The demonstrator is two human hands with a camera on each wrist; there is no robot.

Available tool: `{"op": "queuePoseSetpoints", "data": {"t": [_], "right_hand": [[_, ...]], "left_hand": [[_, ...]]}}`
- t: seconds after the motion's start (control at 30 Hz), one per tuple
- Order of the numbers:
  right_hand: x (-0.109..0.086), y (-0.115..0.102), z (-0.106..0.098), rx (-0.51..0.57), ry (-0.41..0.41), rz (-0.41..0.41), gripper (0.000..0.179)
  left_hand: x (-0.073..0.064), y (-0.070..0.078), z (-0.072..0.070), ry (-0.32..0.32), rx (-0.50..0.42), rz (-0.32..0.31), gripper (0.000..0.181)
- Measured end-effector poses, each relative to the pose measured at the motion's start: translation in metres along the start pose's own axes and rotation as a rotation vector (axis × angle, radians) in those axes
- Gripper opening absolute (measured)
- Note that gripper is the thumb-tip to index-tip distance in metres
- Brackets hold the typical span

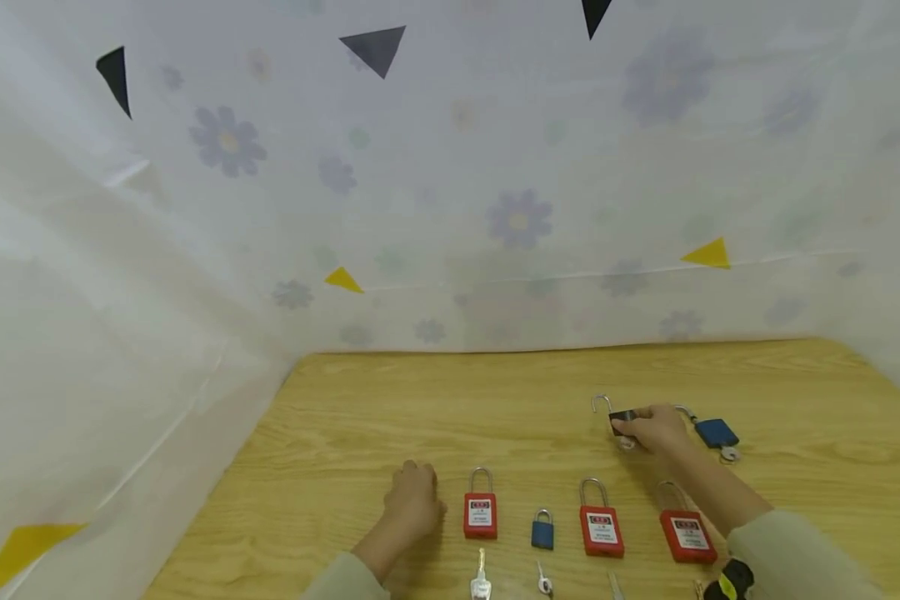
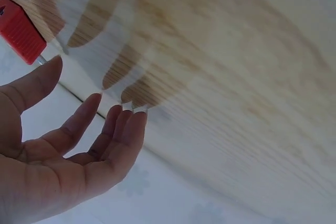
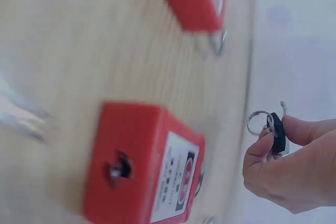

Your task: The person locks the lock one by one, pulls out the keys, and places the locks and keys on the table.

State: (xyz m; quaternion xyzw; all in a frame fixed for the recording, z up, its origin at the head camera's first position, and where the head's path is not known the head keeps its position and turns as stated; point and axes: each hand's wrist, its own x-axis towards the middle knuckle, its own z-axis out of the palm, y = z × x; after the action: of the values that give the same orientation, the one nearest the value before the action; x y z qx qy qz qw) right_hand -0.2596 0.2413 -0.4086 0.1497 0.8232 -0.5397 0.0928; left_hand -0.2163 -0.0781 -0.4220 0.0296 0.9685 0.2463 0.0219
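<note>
Between thumb and fingers, my right hand (image 1: 658,429) pinches a small dark padlock (image 1: 619,421) over the far right of the table. Its shackle stands open in the head view, and a key ring (image 3: 259,123) hangs at its underside in the right wrist view. Just right of that hand lies a blue padlock (image 1: 716,432), shackle open, with a key (image 1: 730,454) at its base. My left hand (image 1: 412,502) is low over the wooden table with fingers loosely bent, holding nothing. Nearest to it is a red padlock (image 1: 481,517) with a closed shackle.
Along the front are a small blue padlock (image 1: 543,534) and two more red padlocks, one in the middle (image 1: 602,532) and one (image 1: 688,537) beside my right forearm. Loose keys, including a silver key (image 1: 481,581), lie before them. A flowered white sheet (image 1: 450,167) hangs behind the table.
</note>
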Motion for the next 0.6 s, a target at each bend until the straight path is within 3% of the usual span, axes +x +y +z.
{"op": "queuePoseSetpoints", "data": {"t": [0.13, 0.2, 0.33, 0.43, 0.6], "right_hand": [[-0.023, -0.003, 0.001, 0.08, -0.093, -0.035, 0.055], [-0.034, -0.003, 0.002, 0.109, -0.131, -0.048, 0.052], [-0.056, 0.002, 0.006, 0.198, -0.21, -0.059, 0.045], [-0.072, 0.008, 0.01, 0.268, -0.289, -0.067, 0.037], [-0.09, 0.015, 0.014, 0.385, -0.445, -0.048, 0.034]], "left_hand": [[0.005, 0.0, -0.005, 0.033, -0.045, 0.02, 0.021], [0.008, 0.006, -0.007, 0.066, -0.088, 0.063, 0.022], [0.01, 0.031, -0.009, 0.096, -0.282, 0.23, 0.024], [0.007, 0.054, -0.006, 0.03, -0.488, 0.342, 0.025], [0.0, 0.09, 0.003, -0.156, -0.734, 0.386, 0.026]]}}
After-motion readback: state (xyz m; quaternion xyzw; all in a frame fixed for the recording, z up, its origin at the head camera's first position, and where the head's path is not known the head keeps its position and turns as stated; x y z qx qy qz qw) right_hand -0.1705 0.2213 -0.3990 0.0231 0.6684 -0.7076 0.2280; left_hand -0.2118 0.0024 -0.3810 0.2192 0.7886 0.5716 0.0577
